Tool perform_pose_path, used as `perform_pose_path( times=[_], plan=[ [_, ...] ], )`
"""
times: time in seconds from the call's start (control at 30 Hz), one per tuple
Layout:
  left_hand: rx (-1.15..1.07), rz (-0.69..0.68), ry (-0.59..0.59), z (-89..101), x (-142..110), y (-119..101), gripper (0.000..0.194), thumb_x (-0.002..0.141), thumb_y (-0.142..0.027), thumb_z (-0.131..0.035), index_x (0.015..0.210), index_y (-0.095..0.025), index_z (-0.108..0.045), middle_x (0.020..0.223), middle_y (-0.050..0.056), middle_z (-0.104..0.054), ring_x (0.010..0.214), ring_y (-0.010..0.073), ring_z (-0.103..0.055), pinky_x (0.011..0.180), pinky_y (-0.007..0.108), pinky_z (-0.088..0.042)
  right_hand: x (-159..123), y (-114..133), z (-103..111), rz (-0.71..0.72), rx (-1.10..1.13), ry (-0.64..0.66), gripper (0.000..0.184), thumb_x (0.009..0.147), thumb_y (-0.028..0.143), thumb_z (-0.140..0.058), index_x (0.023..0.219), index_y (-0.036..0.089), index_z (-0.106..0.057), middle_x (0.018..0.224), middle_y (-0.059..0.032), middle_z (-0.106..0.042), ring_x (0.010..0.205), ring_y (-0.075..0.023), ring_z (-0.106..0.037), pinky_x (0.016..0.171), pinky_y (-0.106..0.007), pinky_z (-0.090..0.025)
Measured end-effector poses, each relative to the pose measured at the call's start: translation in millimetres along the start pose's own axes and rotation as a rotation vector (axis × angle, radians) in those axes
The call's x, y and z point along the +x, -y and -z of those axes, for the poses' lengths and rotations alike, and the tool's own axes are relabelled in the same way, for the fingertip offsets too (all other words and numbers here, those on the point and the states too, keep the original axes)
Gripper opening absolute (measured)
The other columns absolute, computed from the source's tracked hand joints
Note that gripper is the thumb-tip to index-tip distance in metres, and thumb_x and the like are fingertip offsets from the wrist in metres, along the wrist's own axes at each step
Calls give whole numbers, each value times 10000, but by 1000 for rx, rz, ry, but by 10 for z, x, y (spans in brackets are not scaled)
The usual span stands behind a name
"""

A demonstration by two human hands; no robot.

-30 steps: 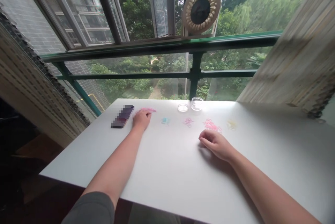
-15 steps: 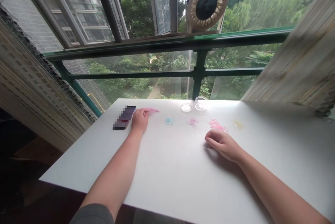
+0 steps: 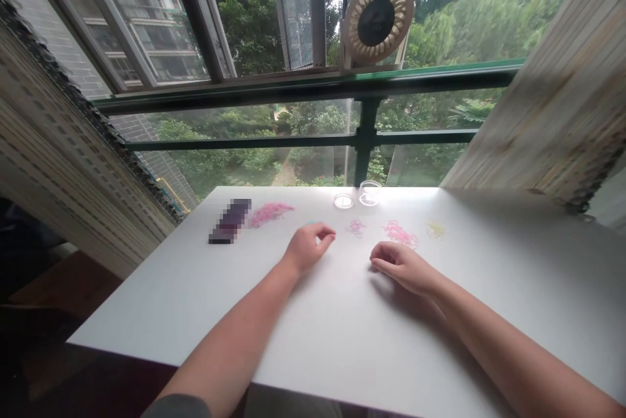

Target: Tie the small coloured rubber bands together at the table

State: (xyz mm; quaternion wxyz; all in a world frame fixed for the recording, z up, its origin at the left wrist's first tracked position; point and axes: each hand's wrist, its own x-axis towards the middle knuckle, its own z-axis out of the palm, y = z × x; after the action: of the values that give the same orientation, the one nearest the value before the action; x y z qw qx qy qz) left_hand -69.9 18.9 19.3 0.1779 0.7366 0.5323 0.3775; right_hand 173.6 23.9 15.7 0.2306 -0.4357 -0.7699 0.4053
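My left hand (image 3: 307,247) is above the white table, fingers curled and thumb tip near the index finger. Anything in its pinch is too small to make out. A little blue shows behind its knuckles, where it covers most of a small pile. My right hand (image 3: 403,266) is closed in a loose pinch to the right, its fingertips hiding whatever they may hold. Just beyond it lies a pile of pink small loops like rubber bands (image 3: 401,234). A smaller pinkish-purple pile (image 3: 356,227) lies between the hands, and a yellow pile (image 3: 435,229) at the right.
A large pink pile (image 3: 270,213) lies beside a pixelated phone (image 3: 229,222) at the table's left. Two clear round dishes (image 3: 370,194) stand at the back edge of the white table (image 3: 313,340). Behind are a green railing (image 3: 244,143) and a round fan (image 3: 377,17).
My left hand has moved right from the large pink pile to in front of the blue one, uncovering the pink pile. My right hand stays nearly in place; the view has shifted slightly.
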Motion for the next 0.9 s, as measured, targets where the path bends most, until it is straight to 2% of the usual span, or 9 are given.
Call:
perform_pose_path(
  times=[0.07, 0.13, 0.27, 0.43, 0.63, 0.9],
  plan=[
    [-83, -35, 106, -173, 5, -202, 132, 787, -276, -553, 837, -208, -655, 795, 12, -699, 709, 131, -625, 704, 244, -469, 28, 75, -40, -17, 104, 55, 162, 795, 322, -530, 857, 172, -539, 741, -27, -614, 647, -155, -585, 619, -294, -462],
    [-160, -47, 161, -298, 30, -325, 119, 778, -272, -565, 823, -206, -653, 793, 12, -699, 711, 129, -626, 698, 243, -469, 64, 122, -87, -16, 232, 70, 193, 799, 342, -539, 875, 167, -511, 774, -26, -592, 612, -143, -599, 590, -287, -476],
    [-259, 20, 140, -411, 54, -343, 133, 773, -292, -576, 818, -185, -641, 788, 30, -694, 698, 131, -618, 665, 239, -471, 112, 86, -155, 10, 396, -8, 238, 808, 387, -537, 875, 162, -503, 762, -16, -561, 568, -113, -575, 555, -264, -475],
    [-260, 62, 162, -422, -45, -264, 172, 770, -339, -590, 788, -173, -634, 774, 29, -684, 662, 124, -588, 618, 232, -454, 85, -5, -172, 24, 362, -36, 198, 815, 352, -535, 851, 158, -536, 683, -7, -568, 566, -109, -541, 544, -245, -443],
    [-276, 56, 195, -394, -68, -257, 189, 764, -356, -610, 763, -167, -614, 753, 22, -667, 650, 113, -564, 620, 226, -445, 56, 13, -166, 39, 273, -26, 109, 832, 259, -485, 811, 175, -551, 652, 1, -580, 582, -114, -533, 567, -245, -425],
    [-330, 59, 215, -379, -79, -244, 179, 752, -338, -634, 773, -162, -606, 747, 24, -656, 667, 114, -572, 640, 231, -448, 21, 28, -173, 44, 251, -32, 74, 831, 226, -479, 791, 182, -525, 642, 9, -581, 578, -114, -528, 569, -244, -420]
  ],
)
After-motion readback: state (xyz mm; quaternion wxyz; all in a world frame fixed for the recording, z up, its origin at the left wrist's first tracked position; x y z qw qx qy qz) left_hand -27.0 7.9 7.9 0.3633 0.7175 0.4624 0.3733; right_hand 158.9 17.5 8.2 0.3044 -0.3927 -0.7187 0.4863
